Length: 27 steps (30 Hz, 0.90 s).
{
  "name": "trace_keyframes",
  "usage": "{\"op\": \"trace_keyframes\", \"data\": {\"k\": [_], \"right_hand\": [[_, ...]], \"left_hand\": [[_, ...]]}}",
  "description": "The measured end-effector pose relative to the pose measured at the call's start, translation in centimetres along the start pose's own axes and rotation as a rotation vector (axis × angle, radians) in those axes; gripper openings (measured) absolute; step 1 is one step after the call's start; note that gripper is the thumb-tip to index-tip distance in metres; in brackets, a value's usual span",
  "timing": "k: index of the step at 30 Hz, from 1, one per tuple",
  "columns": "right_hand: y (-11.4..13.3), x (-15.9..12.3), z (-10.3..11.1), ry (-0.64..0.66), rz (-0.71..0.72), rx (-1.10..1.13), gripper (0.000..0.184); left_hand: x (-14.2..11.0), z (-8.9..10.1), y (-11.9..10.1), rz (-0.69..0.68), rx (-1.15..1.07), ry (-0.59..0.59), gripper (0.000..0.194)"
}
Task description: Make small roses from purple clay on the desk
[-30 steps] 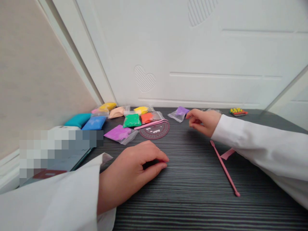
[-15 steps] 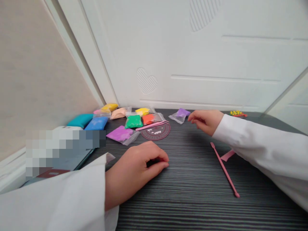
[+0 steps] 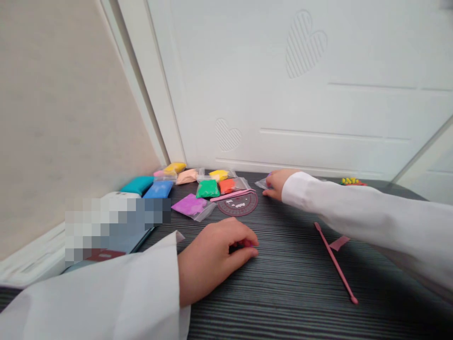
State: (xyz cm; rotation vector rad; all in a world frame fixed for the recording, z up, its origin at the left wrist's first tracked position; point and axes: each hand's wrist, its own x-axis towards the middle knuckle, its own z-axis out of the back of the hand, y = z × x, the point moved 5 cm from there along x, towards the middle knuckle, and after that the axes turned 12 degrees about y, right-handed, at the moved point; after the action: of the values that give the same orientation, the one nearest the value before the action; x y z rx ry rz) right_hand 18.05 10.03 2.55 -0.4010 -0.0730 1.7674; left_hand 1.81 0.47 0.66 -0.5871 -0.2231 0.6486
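My left hand lies curled on the dark ribbed tabletop, its fingertips closed over a small pink piece that is mostly hidden. At the far edge of the table, my right hand covers most of a clear bag of purple clay. Whether those fingers grip the bag is hard to see. Closest to that hand lies a round dark-red protractor-like disc, with a pink ruler across its top. A long pink modelling stick lies beneath my right sleeve.
Several bagged clay lumps, including magenta, green and blue, lie at the back left. A pixelated object sits at the left. A small tray of yellow beads stands far right, against a white door.
My right hand has moved left and down onto the purple clay bag, covering most of it. My left hand stays curled in place. The view has shifted, so everything appears further right and lower.
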Motion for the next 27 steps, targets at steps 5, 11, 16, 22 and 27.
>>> {"op": "trace_keyframes", "data": {"k": [5, 11, 16, 22, 27], "right_hand": [[-0.9, 0.0, 0.3, 0.025, -0.086, -0.005, 0.026], [-3.5, -2.1, 1.5, -0.061, -0.093, 0.087, 0.024], [-3.1, -5.9, 1.8, -0.161, -0.013, 0.244, 0.022], [0.0, -10.1, 0.8, -0.372, 0.221, 0.396, 0.013], [3.0, -12.1, -0.9, -0.493, 0.422, 0.396, 0.013]], "left_hand": [[0.0, 0.0, 0.2, -0.007, -0.056, -0.018, 0.021], [0.1, 0.3, 1.0, 0.099, -0.28, -0.043, 0.02], [0.0, 1.0, 1.2, 0.153, -0.353, -0.062, 0.021], [0.8, 1.0, 0.4, 0.173, -0.411, -0.093, 0.016], [1.5, 0.1, -0.3, 0.169, -0.493, -0.052, 0.03]]}}
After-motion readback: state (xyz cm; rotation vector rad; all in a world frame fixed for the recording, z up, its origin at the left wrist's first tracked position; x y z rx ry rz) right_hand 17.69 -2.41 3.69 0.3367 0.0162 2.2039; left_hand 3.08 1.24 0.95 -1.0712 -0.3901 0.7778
